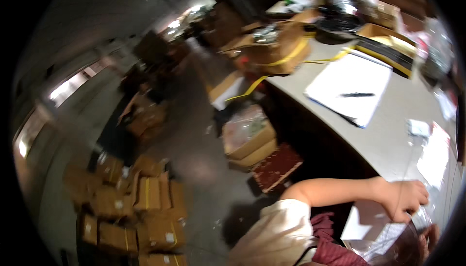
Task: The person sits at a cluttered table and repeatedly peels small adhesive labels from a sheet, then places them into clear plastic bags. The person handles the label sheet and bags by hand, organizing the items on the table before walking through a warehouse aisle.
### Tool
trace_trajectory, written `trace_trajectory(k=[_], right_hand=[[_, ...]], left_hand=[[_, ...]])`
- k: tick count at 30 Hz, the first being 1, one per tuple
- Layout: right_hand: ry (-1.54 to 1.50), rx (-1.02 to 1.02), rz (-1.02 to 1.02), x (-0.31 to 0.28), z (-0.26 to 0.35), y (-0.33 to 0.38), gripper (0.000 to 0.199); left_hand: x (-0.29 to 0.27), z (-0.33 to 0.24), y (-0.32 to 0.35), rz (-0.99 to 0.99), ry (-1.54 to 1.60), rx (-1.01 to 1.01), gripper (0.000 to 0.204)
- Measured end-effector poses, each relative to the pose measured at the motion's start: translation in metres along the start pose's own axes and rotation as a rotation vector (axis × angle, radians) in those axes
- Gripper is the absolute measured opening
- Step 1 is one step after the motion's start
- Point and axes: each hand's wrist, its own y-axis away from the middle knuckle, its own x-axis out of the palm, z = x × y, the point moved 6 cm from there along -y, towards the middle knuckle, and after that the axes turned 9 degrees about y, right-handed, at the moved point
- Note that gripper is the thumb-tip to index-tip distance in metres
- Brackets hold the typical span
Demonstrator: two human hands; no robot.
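My left hand (402,199) reaches across to the near right edge of the table, its fingers curled down on a clear plastic bag (421,219). Only a small part of my right hand (430,239) shows, low at the right rim; its fingers are blurred and mostly hidden. Below the hands, a white sheet of paper (356,221) lies close to my body, with glossy clear plastic over part of it. A small white packet (418,128) and a shiny white sheet (433,157) rest on the table just beyond my left hand.
On the grey table (349,137) lie a pad of white paper (340,79) and a black pen (357,95). An open carton (284,50) with yellow strapping stands at its far corner. Beside the table are a box with plastic bags (250,137) and stacked cartons (150,193).
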Motion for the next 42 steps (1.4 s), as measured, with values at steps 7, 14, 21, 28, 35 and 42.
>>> trace_trajectory(k=[7, 14, 21, 28, 35, 42], right_hand=[[0.037, 0.049, 0.261, 0.011, 0.042, 0.003, 0.013], [0.13, 0.047, 0.141, -0.018, 0.042, -0.027, 0.018], [0.496, -0.139, 0.195, 0.007, 0.037, -0.056, 0.023], [0.712, 0.015, 0.178, -0.004, 0.025, -0.046, 0.047], [0.248, -0.079, 0.192, -0.022, 0.051, -0.033, 0.025], [0.355, -0.217, 0.153, 0.002, 0.051, -0.06, 0.02]], left_hand=[[-0.031, -0.038, 0.008, 0.064, 0.039, -0.219, 0.018], [-0.032, -0.05, -0.013, 0.21, 0.055, -0.201, 0.023], [-0.033, -0.052, -0.011, 0.208, 0.133, -0.265, 0.018], [-0.074, -0.025, -0.025, -0.03, -0.155, -0.268, 0.018], [-0.043, -0.029, -0.017, 0.26, 0.02, -0.273, 0.021], [-0.026, -0.058, -0.014, 0.296, 0.183, -0.26, 0.015]])
